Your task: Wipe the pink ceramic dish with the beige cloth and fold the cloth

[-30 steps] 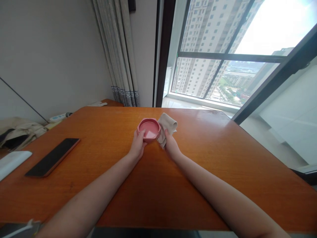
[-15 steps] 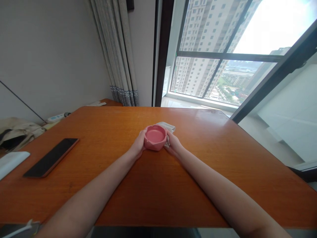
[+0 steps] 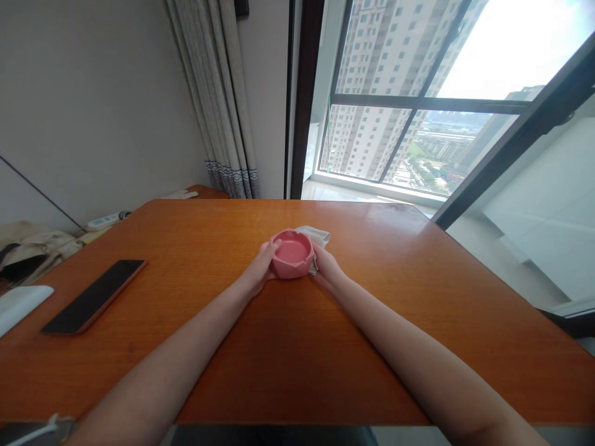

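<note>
A pink, faceted ashtray (image 3: 292,269) with notches in its rim is held between my hands above the middle of the wooden table (image 3: 223,365). My left hand (image 3: 264,266) grips its left side, the thumb lying over the rim and the fingers partly hidden beneath. My right hand (image 3: 326,266) is closed around a white cloth (image 3: 316,235) and presses it against the right side of the ashtray. Part of the cloth sticks out behind the ashtray; the rest is covered by my fingers.
A dark, flat device with a reddish edge (image 3: 95,297) lies on the left of the table, near a white object (image 3: 23,305). Further left are a power strip (image 3: 109,220) and crumpled fabric (image 3: 44,244). A curtain (image 3: 223,111) and large window (image 3: 409,105) are beyond.
The left thumb has come up over the rim of the ashtray. The ashtray has turned a little and shifted slightly away, while the right hand stays against it with the cloth.
</note>
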Demonstrator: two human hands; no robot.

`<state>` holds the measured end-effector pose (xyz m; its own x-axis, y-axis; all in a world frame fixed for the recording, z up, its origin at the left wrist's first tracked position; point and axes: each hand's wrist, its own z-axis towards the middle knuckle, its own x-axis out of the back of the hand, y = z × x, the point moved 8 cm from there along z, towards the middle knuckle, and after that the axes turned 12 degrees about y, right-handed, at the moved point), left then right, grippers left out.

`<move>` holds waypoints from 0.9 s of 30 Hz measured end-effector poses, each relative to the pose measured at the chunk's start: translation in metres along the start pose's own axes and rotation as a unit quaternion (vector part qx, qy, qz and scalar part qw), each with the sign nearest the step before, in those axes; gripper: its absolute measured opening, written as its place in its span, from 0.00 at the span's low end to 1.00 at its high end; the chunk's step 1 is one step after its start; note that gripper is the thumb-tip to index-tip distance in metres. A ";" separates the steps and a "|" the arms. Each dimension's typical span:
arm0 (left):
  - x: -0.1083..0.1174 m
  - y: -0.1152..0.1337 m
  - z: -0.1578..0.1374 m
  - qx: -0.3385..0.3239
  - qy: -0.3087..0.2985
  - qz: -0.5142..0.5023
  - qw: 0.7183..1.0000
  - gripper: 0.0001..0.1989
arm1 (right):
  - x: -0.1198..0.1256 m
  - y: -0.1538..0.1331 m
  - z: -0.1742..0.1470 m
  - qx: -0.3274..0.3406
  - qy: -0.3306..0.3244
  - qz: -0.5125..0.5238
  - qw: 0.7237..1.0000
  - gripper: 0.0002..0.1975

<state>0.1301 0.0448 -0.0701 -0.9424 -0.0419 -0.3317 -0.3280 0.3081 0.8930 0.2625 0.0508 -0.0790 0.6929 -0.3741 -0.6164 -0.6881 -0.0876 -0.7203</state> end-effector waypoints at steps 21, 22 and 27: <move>0.010 0.007 0.001 -0.078 0.092 -0.079 0.990 0.18 | 0.004 0.002 -0.005 0.045 0.034 -0.041 0.998 0.13; 0.013 0.009 0.001 -0.092 0.109 -0.103 0.984 0.17 | 0.003 0.004 -0.006 0.050 0.026 -0.040 0.998 0.14; 0.001 0.011 -0.004 -0.077 0.047 -0.064 0.994 0.23 | 0.004 -0.006 -0.008 0.097 0.034 -0.055 0.993 0.15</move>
<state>0.1249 0.0441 -0.0589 -0.8918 -0.1623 -0.4223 -0.4450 0.1462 0.8835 0.2678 0.0421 -0.0750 0.7418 -0.4333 -0.5119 -0.5496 0.0446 -0.8342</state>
